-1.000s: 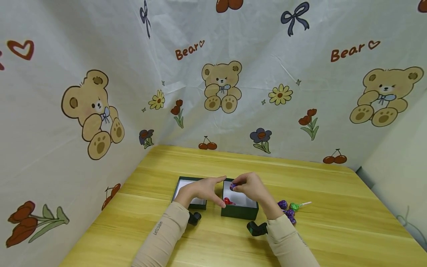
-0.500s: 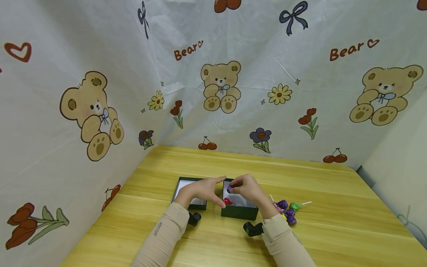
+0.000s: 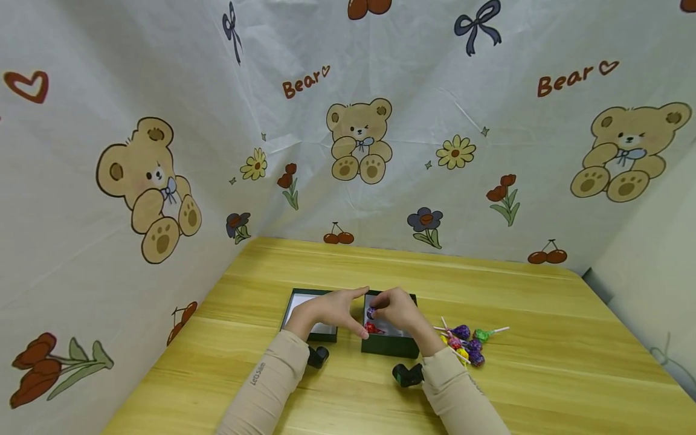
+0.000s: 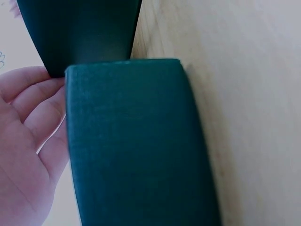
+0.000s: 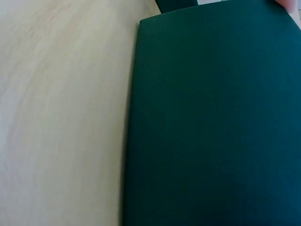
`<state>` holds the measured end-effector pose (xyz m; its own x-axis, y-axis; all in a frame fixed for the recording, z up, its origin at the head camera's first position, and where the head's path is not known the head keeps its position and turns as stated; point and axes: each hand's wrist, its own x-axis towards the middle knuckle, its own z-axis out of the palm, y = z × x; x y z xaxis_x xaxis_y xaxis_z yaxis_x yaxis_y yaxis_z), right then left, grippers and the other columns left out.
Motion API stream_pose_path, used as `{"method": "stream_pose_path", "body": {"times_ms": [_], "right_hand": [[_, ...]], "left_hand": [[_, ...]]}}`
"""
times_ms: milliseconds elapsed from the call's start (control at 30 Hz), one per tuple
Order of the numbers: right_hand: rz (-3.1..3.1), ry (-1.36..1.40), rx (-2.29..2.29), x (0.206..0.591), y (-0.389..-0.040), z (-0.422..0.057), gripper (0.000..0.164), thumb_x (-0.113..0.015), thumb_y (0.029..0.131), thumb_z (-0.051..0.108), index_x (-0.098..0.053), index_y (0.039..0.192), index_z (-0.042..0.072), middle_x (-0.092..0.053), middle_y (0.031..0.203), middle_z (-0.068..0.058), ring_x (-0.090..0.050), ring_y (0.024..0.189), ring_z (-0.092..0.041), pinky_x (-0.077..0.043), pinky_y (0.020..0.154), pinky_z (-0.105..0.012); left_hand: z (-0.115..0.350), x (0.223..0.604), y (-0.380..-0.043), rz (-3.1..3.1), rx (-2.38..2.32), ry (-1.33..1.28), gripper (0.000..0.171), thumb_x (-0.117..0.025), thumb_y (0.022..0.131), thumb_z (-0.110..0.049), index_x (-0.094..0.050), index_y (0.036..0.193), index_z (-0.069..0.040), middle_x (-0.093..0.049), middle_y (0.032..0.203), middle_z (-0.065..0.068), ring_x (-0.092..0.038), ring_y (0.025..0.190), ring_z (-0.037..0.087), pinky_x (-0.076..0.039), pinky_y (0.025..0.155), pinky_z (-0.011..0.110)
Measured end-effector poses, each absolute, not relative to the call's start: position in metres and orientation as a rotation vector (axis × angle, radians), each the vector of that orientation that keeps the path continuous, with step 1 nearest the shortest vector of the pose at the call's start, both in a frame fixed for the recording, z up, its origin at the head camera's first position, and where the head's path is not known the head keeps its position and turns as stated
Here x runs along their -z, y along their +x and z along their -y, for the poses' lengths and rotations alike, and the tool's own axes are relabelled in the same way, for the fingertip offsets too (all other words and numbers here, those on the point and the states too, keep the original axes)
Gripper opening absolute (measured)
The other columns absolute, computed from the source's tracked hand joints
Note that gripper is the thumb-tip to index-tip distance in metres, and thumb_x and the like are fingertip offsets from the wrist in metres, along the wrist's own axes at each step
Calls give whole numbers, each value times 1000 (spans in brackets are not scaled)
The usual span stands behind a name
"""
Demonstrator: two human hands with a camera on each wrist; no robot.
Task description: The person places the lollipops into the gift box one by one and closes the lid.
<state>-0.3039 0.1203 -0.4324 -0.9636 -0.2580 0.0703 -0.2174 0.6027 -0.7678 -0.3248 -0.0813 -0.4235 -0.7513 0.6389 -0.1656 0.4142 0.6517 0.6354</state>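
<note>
right hand pinches a purple lollipop at its fingertips, over the green box beneath; the candy now lies nearer the red lollipop, suggesting it is being set inside. leftward, left hand spreads unchanged; farther right, more loose lollipops show than earlier.

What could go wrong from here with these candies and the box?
The purple candy pinched in the right grip might land on the red candy nearby in the box. The right sleeve is close to the loose lollipops, so it may scatter them. The left grip, at the box's edge, could nudge the box.
</note>
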Motion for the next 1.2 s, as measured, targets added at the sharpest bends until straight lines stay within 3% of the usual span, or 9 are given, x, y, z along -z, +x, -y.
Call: {"method": "stream_pose_path", "body": {"times_ms": [300, 600, 1000, 1200], "right_hand": [[-2752, -480, 1272, 436, -305, -120, 14, -69, 87, -7, -77, 97, -2, -74, 89, -11, -68, 79, -19, -59, 71, -37], [-2701, -400, 1272, 436, -306, -119, 16, -67, 87, -10, -76, 98, -3, -75, 89, -10, -69, 78, -18, -60, 72, -36], [-2716, -363, 1226, 441, -309, -117, 17, -68, 88, -9, -77, 99, -2, -76, 93, -10, -70, 85, -21, -61, 77, -39], [-2709, -336, 1230, 441, -309, -117, 19, -68, 88, -8, -77, 104, -2, -76, 98, -12, -71, 90, -24, -61, 81, -40]], "left_hand": [[80, 423, -325, -2476, -844, 831, 110, -85, 78, -48, -20, 162, -20, -29, 165, 6, -44, 142, 26, -45, 110, 46], [80, 421, -325, -2472, -855, 821, 110, -85, 77, -45, -19, 162, -21, -28, 165, 6, -38, 147, 29, -42, 113, 50], [80, 423, -325, -2491, -828, 824, 109, -85, 77, -48, -20, 162, -22, -30, 165, 5, -43, 143, 27, -45, 110, 46], [80, 423, -325, -2483, -844, 819, 110, -85, 77, -47, -21, 162, -21, -29, 165, 6, -39, 146, 29, -42, 113, 49]]}}
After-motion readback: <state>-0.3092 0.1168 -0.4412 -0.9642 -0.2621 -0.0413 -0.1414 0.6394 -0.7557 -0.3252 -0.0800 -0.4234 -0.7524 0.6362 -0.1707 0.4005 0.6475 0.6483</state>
